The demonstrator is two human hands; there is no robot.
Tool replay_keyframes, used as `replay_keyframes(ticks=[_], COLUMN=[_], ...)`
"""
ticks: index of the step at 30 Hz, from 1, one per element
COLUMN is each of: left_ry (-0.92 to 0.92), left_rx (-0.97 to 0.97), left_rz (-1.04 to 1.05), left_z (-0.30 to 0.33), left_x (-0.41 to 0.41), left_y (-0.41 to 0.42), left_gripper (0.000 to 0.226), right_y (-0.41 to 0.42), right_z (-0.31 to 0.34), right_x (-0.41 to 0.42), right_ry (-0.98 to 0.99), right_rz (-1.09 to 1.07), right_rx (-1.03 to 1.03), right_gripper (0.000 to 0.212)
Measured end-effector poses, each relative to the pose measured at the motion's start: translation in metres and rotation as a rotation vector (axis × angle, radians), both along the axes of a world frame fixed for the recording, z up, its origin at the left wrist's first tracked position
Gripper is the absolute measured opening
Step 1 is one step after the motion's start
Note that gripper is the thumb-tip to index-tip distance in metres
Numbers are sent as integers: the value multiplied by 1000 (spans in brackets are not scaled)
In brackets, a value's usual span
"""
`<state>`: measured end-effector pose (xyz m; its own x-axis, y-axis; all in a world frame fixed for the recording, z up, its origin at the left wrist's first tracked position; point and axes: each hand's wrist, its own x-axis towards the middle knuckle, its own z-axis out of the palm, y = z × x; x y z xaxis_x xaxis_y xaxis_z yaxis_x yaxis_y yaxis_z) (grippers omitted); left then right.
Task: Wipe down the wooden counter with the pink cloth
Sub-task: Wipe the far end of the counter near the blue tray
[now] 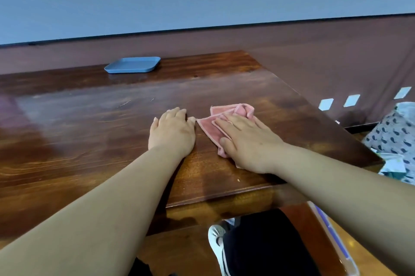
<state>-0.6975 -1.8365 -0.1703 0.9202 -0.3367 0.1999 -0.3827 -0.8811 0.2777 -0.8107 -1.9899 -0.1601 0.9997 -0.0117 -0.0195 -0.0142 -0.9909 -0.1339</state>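
Wooden counter (89,141) fills most of the view, glossy top, right corner of its near edge in view. Blue tray (133,65) sits at the far edge, well apart from both hands. Pink cloth (224,123), crumpled, lies near the right edge. Right hand (247,141) presses flat on the pink cloth, fingers straight and slightly spread. Left hand (171,133) rests palm-down on bare wood just beside the cloth, fingers together, thumb tip close to the cloth corner.

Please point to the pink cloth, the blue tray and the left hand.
cloth (210,126): head view, flat part left of the right hand.
tray (132,65): head view, middle of its floor.
left hand (171,130): head view, back of the hand.
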Motion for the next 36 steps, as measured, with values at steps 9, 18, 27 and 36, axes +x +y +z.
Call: replay_keyframes(ticks=[9, 18, 27, 36], left_ry=[7, 8, 4, 15], left_rx=[66, 84, 81, 92], left_rz=[-3, -3, -7, -3], left_z=[-2, -2, -4, -2], left_x=[-2, -3, -1, -3], left_y=[0, 3, 3, 4], left_gripper=[52, 52, 52, 53], right_y=[-18, -36, -40, -47], right_z=[12, 6, -3, 7], right_x=[15, -7, -43, -18], right_ry=[-22, -27, -63, -11], right_rz=[-121, -121, -86, -209], right_rx=[25, 23, 20, 25], right_gripper=[55, 56, 57, 57])
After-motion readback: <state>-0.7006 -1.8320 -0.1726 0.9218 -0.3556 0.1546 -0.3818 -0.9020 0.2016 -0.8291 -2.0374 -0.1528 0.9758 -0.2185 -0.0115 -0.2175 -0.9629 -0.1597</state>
